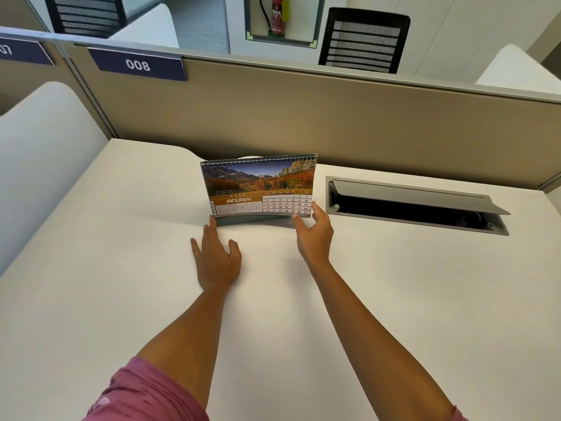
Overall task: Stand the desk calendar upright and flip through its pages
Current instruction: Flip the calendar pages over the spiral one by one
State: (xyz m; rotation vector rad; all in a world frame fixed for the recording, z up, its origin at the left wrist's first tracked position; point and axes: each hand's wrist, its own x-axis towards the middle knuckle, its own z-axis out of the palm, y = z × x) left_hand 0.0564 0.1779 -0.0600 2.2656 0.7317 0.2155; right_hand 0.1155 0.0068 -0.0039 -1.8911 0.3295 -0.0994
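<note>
Calendar (259, 186) upright on white desk (121, 268) (cubicle 008)

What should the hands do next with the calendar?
Probably pinch the January page's lower right corner with the right hand and lift it over the spiral. The calendar already stands upright, the right fingers reach that corner, and the left hand rests open at its base.

The desk (121, 284) lies bare along its near edge and left side. The calendar (259, 186) stands near the far edge, just before the partition (303, 117). Toward the far right corner, an open cable hatch (416, 205) breaks the surface.
</note>
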